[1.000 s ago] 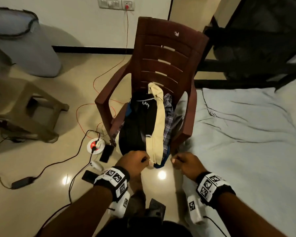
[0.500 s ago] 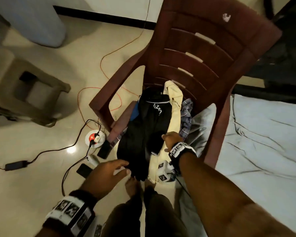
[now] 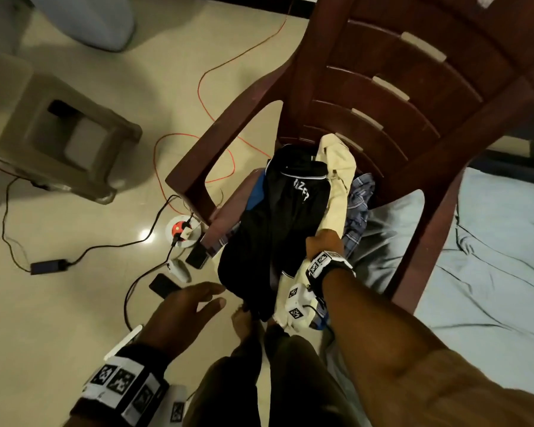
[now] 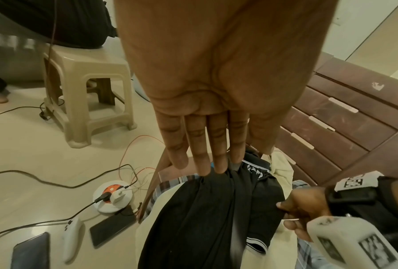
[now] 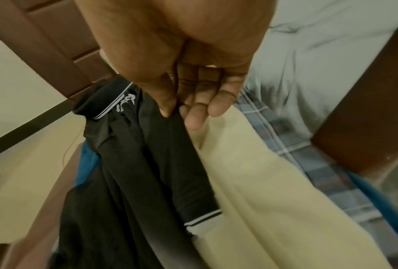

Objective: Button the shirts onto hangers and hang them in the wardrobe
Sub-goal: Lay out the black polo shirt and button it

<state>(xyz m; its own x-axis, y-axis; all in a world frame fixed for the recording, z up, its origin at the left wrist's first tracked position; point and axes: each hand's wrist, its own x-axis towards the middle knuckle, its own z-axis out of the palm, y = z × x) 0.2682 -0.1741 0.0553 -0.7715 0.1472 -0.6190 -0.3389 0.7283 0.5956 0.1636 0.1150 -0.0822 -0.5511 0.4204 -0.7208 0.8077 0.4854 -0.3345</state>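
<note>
A pile of shirts lies on the seat of a brown plastic chair (image 3: 398, 87). A black shirt (image 3: 275, 229) with white trim is on top and hangs over the front edge. Beside it on the right lies a cream shirt (image 3: 336, 186), with a blue plaid shirt (image 3: 358, 204) under it. My right hand (image 3: 322, 243) rests on the pile. In the right wrist view its thumb and fingers (image 5: 170, 109) pinch a fold of the black shirt (image 5: 135, 163) next to the cream shirt (image 5: 250, 172). My left hand (image 3: 204, 298) hovers with straight fingers (image 4: 204, 145) left of the black shirt's (image 4: 211, 209) hanging end. No hanger is in view.
A beige plastic stool (image 3: 59, 134) stands on the floor at left. A round power strip (image 3: 182, 231), two phones (image 3: 164, 285) and several cables lie beside the chair. A bed with a grey sheet (image 3: 490, 257) borders the chair on the right. My bare feet (image 3: 244, 315) stand before the chair.
My head has come closer over the chair. The right hand moved from the pile's front edge up onto it and pinched the black shirt. The left hand drew back and opened.
</note>
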